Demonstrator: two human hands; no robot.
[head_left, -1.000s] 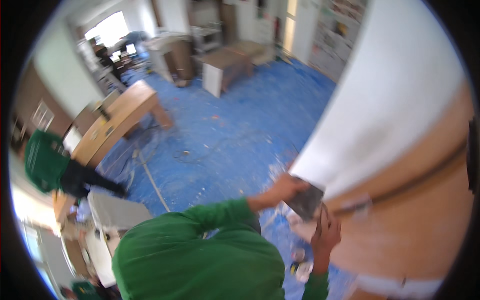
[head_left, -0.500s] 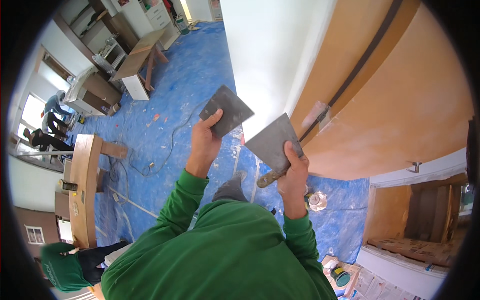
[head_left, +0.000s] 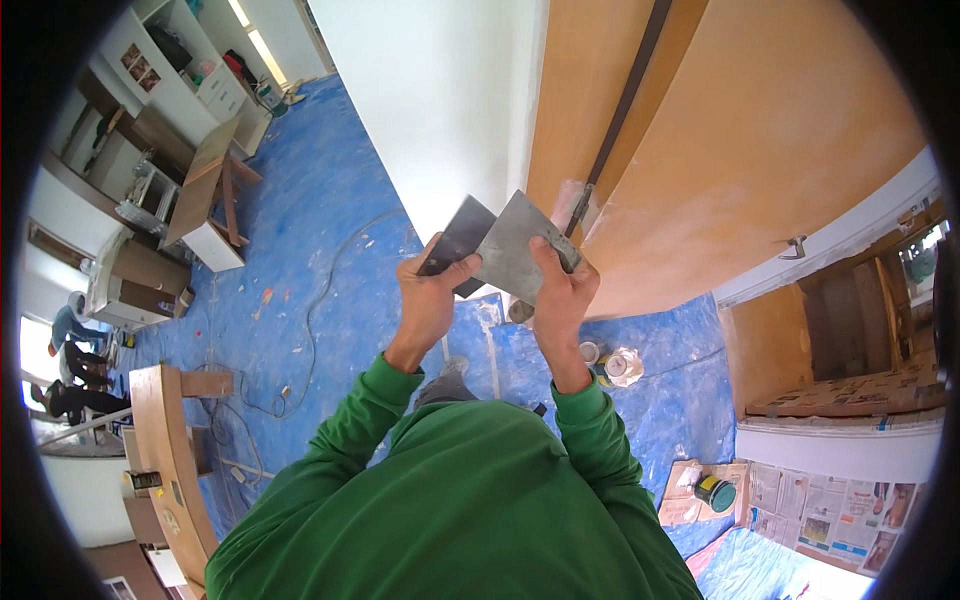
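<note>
My left hand (head_left: 428, 295) grips a dark flat metal scraper blade (head_left: 458, 240). My right hand (head_left: 560, 290) holds a lighter grey putty blade (head_left: 512, 255), which overlaps the dark one in front of my chest. Both arms wear green sleeves. Just past the blades stands a wooden door (head_left: 760, 150) with a pale putty patch (head_left: 578, 205) near its dark vertical strip.
A white wall (head_left: 440, 90) rises beside the door. Blue sheeting (head_left: 310, 230) covers the floor, with a cable (head_left: 320, 310) across it. Small tins (head_left: 615, 365) sit by my feet, another tin (head_left: 715, 492) on newspaper at right. Wooden furniture (head_left: 200, 180) and people (head_left: 70, 360) are far left.
The view swung from the room toward the door. My hands came closer together, so the two blades now overlap instead of standing apart.
</note>
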